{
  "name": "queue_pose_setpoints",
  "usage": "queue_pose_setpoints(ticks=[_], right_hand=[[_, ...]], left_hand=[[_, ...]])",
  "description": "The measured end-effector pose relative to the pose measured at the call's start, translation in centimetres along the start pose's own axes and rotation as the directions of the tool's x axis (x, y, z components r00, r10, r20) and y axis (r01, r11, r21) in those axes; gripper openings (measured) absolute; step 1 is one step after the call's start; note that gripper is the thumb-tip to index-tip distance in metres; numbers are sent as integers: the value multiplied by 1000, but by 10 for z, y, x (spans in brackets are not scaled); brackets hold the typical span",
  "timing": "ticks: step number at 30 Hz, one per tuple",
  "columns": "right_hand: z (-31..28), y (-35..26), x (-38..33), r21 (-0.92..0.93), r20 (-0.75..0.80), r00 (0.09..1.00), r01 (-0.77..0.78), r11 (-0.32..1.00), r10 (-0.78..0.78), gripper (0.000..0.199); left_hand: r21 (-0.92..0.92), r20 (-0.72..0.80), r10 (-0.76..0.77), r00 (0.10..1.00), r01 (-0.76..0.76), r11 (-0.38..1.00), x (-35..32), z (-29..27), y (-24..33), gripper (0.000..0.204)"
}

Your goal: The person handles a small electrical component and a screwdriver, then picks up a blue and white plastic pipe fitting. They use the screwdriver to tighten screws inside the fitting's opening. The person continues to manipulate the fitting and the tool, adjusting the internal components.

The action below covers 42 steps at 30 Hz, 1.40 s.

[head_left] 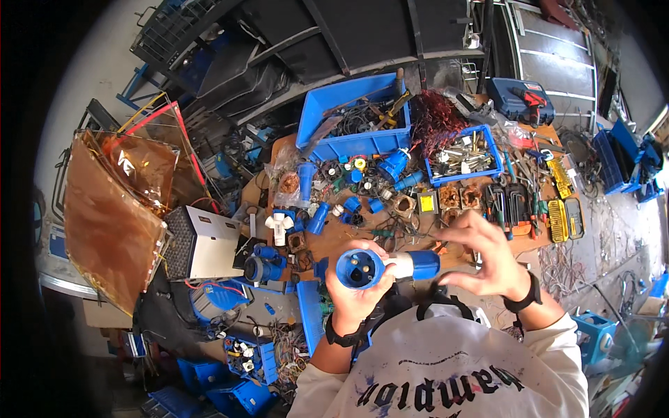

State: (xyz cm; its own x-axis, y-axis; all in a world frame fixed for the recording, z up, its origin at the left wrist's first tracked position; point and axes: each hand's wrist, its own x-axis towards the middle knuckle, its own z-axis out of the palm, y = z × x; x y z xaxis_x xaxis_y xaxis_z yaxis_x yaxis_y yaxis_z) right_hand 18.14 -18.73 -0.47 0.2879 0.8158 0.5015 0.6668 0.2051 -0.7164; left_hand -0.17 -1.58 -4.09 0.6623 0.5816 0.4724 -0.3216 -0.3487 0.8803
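My left hand [354,301] is wrapped around a blue-and-white industrial plug [423,265] above the near edge of the table. The plug's round blue mouth faces up, with metal pins showing inside. Its white collar and blue tail end point to the right. Just beyond that tail end, my right hand [491,259] is open, thumb and fingers spread apart and holding nothing. On the table ahead lie loose blue connector shells [318,218] and a white branched fitting [279,228].
A deep blue crate [355,148] of cables and tools stands at the back, beside a shallow blue tray [465,174] of metal parts. Pliers and hex keys [517,207] lie at right. A white-sided box [212,244] stands at left, near a brown sheet [111,216].
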Motion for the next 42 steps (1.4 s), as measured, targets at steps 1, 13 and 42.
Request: queue_pose_setpoints(ticks=[1,13,42], right_hand=[[13,1,1,-112,37,997,-64,992,69,71],[101,-19,34,-404,158,969,-114,907,192,67],[166,-33,42,-453,37,954,-248,856,296,61]], left_hand=[[14,22,-19,1000,18,1000,-1,-8,-2,52],[-218,84,61,995,-41,975,24,-77,-15,53],[-337,249,-76,966,160,928,71,-148,-2,38]])
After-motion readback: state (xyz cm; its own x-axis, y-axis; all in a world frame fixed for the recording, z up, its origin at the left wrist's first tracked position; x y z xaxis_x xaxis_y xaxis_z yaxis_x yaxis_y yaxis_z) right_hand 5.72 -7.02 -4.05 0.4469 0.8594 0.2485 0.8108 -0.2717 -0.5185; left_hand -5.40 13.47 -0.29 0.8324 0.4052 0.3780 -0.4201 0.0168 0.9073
